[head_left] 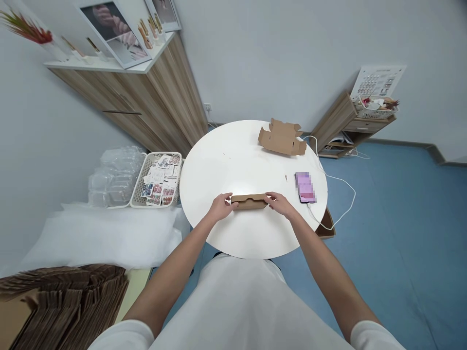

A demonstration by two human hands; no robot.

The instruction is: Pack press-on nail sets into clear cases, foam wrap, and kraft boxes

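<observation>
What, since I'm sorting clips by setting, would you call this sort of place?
Probably a small packing room, judging by the brown box in front, plus the stacked cardboard and clear plastic containers off to the left.

And there's the box (250,204) on the table (215,167), between left hand (220,207) and right hand (280,203); carton (282,138) behind, rightward; phone (305,187) right; basket (137,193) left of the table.

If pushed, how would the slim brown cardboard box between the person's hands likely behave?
The slim brown cardboard box is probably light, its walls looking thin. Flat sides suggest sliding rather than rolling on the smooth white oval table. Squeezed hard, those walls might buckle.
</observation>
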